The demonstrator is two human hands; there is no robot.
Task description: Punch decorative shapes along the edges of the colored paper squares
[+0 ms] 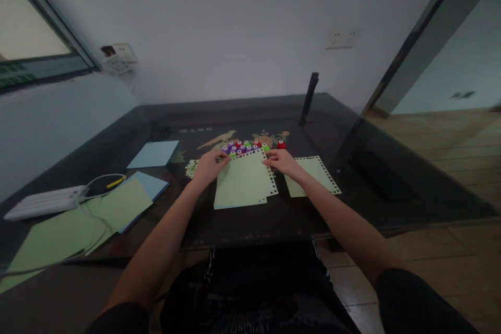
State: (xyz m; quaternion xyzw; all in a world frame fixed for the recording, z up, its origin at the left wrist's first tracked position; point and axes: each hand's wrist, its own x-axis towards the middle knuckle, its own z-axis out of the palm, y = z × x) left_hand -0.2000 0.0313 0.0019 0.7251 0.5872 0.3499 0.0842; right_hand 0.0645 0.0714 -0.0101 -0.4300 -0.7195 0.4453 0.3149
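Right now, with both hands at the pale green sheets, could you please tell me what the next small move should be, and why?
I would probably nudge the pale green sheets square: the left hand and right hand are at their upper corners, while a punched edge juts out at the lower right, so the stack looks uneven.

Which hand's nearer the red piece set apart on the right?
Right. Right hand is just in front of the red piece; left hand is farther off, to its left.

Short black sleeves [415,297], dark lower clothing [258,282]
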